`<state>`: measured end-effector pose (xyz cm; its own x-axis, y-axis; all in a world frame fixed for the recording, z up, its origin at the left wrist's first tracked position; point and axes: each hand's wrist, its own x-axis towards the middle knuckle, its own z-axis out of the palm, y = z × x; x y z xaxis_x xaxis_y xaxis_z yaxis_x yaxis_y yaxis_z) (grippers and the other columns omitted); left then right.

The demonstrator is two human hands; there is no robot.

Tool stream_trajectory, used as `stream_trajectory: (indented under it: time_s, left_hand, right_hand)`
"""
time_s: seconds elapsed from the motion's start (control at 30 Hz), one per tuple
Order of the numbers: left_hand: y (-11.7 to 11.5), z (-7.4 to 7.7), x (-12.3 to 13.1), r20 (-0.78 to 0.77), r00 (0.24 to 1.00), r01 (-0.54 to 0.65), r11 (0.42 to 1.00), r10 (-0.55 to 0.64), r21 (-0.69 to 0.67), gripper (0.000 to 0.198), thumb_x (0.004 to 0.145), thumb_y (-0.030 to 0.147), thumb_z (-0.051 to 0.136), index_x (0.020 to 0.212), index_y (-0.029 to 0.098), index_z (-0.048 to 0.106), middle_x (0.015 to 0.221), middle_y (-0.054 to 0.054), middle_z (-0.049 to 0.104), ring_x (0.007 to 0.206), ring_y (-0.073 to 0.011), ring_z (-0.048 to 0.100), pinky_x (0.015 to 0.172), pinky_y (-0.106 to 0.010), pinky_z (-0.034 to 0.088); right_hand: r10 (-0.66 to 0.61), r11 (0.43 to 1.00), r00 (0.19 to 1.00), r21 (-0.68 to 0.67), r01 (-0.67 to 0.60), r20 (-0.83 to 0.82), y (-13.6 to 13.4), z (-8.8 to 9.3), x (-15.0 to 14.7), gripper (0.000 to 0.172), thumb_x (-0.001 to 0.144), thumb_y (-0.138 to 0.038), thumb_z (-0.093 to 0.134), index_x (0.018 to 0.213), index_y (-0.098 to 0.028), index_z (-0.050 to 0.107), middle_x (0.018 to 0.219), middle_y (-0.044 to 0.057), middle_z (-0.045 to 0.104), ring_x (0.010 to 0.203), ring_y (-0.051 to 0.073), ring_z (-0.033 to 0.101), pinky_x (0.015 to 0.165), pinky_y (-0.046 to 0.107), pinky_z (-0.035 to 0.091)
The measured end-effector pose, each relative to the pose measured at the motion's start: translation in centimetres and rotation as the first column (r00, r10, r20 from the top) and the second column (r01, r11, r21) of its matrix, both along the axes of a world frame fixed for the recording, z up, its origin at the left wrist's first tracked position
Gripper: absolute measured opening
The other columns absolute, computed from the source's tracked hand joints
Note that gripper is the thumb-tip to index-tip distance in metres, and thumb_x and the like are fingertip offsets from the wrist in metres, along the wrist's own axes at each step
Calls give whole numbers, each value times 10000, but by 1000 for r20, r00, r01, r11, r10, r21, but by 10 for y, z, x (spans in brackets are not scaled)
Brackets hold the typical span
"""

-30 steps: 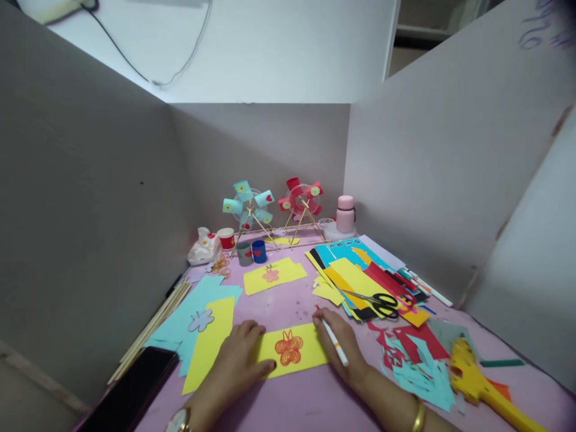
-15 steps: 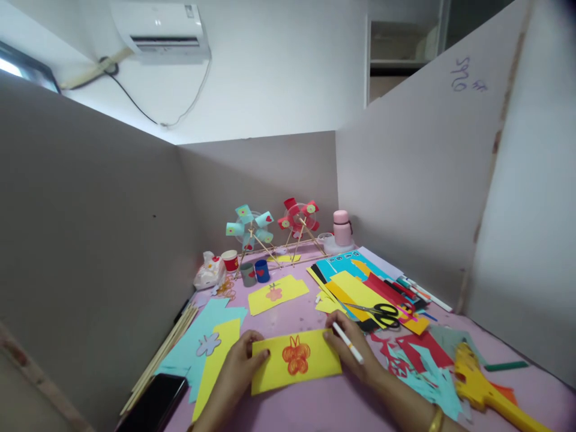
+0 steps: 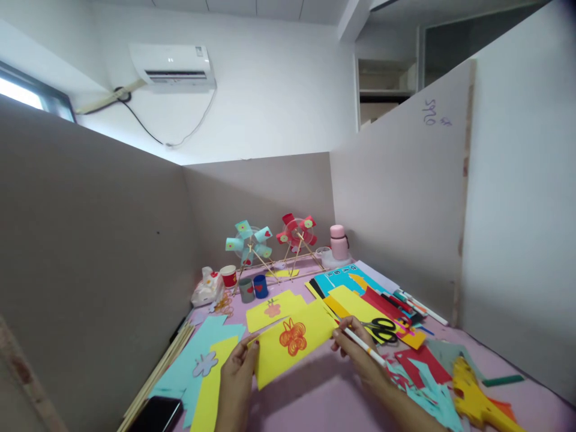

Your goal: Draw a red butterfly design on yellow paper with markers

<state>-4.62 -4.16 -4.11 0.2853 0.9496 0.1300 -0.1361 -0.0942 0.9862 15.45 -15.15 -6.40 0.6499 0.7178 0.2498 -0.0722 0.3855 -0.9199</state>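
Observation:
My left hand [image 3: 240, 366] pinches the left edge of a yellow paper card [image 3: 274, 360], which is tilted with its right side raised. An orange scribbled butterfly drawing [image 3: 293, 337] fills the card's middle. In my right hand [image 3: 355, 345], just off the card's right edge, is a white marker [image 3: 363, 345] with an orange band, held between the fingers. Behind the held card lies another yellow card [image 3: 256, 318] with a pink butterfly [image 3: 272, 308]. Black-handled scissors [image 3: 382, 330] rest just beyond my right hand.
Two paper pinwheel-like wheels, one light blue [image 3: 245, 243] and one red [image 3: 297, 231], stand at the back. A pink bottle [image 3: 339, 243] is right of them. A yellow glue gun [image 3: 470, 393] and paper scraps [image 3: 432, 396] lie right; a phone [image 3: 157, 414] lies left.
The card's right side has swung up and away, tilting it. My right hand has let go of the card and moved slightly right with the marker. The camera view has tipped upward.

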Motion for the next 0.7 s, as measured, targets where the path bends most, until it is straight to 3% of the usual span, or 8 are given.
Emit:
stream_trajectory:
  time_s: [0.2, 0.3, 0.4, 0.6, 0.7]
  left_hand:
    - [3, -4, -7, -70, 997, 32, 999, -32, -2, 462, 674, 483, 686, 999, 163, 618, 767, -24, 722, 679, -217, 681, 536, -282, 495]
    - [14, -13, -11, -172, 984, 46, 999, -42, 20, 378, 750, 458, 645, 979, 158, 616, 750, -6, 697, 624, -168, 653, 544, -276, 479]
    - [25, -25, -13, -288, 957, 56, 996, -35, 64, 292, 784, 420, 630, 899, 152, 631, 713, 11, 665, 575, -134, 608, 574, -284, 467]
    - [25, -33, -12, -426, 900, -6, 982, 88, 189, 317, 610, 424, 654, 833, 202, 691, 580, 20, 612, 617, -213, 583, 600, -302, 420]
    - [22, -32, -12, -451, 882, -41, 978, 132, 206, 318, 598, 420, 618, 839, 229, 699, 510, 36, 572, 567, -225, 565, 583, -304, 411]
  right_hand:
    - [-73, 997, 995, 1, 73, 75, -6, -6, -7, 204, 727, -340, 661, 731, -217, 499, 616, -56, 493, 566, 144, 485, 549, 261, 387]
    - [-147, 989, 984, -7, 149, 102, -12, -6, -7, 199, 773, -382, 639, 786, -215, 531, 674, -33, 509, 649, 166, 489, 609, 275, 397]
    - [-145, 988, 982, -42, 151, 122, -13, -8, -9, 226, 819, -435, 589, 839, -213, 545, 736, -11, 549, 692, 174, 513, 638, 278, 413]
    - [-24, 989, 986, -138, 47, 166, -6, -25, -19, 259, 886, -476, 468, 862, -221, 506, 635, -46, 492, 558, 144, 478, 513, 242, 379]
    - [1, 983, 978, -181, 38, 210, -5, -31, -19, 227, 872, -449, 498, 845, -224, 487, 604, -66, 448, 526, 134, 440, 491, 235, 348]
